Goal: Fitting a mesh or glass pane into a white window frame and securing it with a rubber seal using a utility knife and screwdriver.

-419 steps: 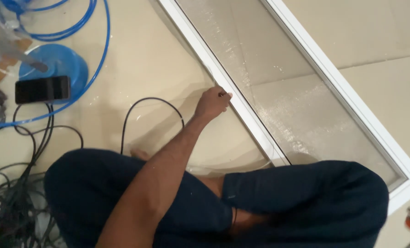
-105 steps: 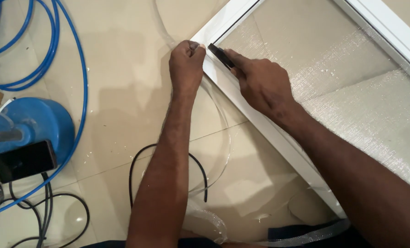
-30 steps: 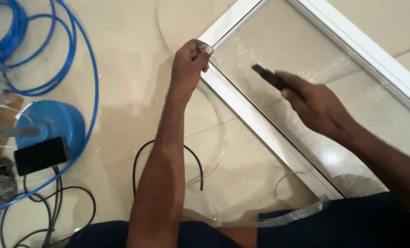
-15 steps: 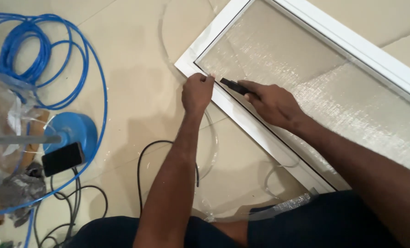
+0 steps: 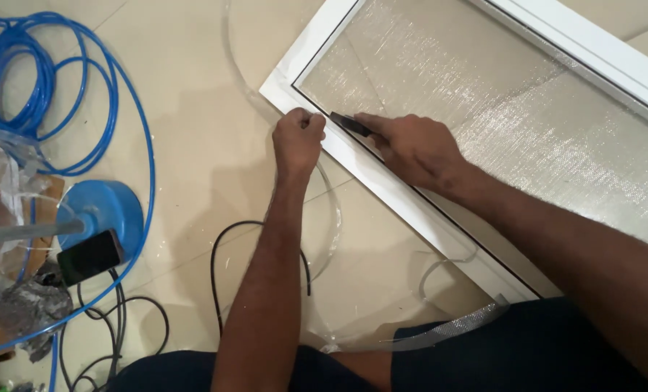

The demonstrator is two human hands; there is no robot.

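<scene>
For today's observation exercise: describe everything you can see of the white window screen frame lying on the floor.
The white frame lies flat and slantwise on the beige tiled floor, one corner near the left hand. Its rails look like painted metal or plastic; pale, see-through mesh fills it. The left hand rests on the near rail, and the right hand presses a dark tool along its inner edge.

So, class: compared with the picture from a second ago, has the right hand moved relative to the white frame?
Yes. The right hand has moved toward the frame's near rail, bringing its dark tool beside the left hand.
</scene>
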